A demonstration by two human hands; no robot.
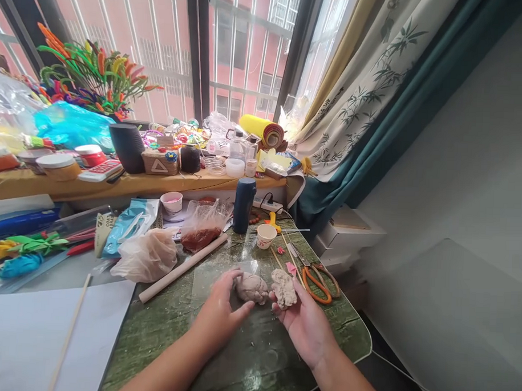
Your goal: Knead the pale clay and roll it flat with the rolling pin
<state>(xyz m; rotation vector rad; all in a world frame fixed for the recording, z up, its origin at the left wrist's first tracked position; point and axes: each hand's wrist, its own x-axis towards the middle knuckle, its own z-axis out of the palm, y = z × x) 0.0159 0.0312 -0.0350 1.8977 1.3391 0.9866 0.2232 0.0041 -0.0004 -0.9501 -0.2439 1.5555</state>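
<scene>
A smooth greyish lump of clay (pixel 252 287) rests on a clear sheet (pixel 202 284) on the green table. Around its left side curves my left hand (pixel 220 308), with thumb and fingers spread; the fingertips are at the lump's edge, and I cannot tell whether they press on it. My right hand (pixel 305 325) holds a rougher, crumbly piece of clay (pixel 284 288) between thumb and fingers, just right of the first lump. Orange-handled scissors (pixel 315 282) lie beyond my right hand, near thin sticks and pink scraps (pixel 291 268).
A rolling pin (pixel 183 268) lies left of the clay, by a plastic bag (pixel 150 254) and a bag of brown material (pixel 202 236). Farther back stand a paper cup (pixel 266 235) and a dark blue bottle (pixel 244 206). White paper (pixel 33 330) covers the left side. The windowsill is crowded.
</scene>
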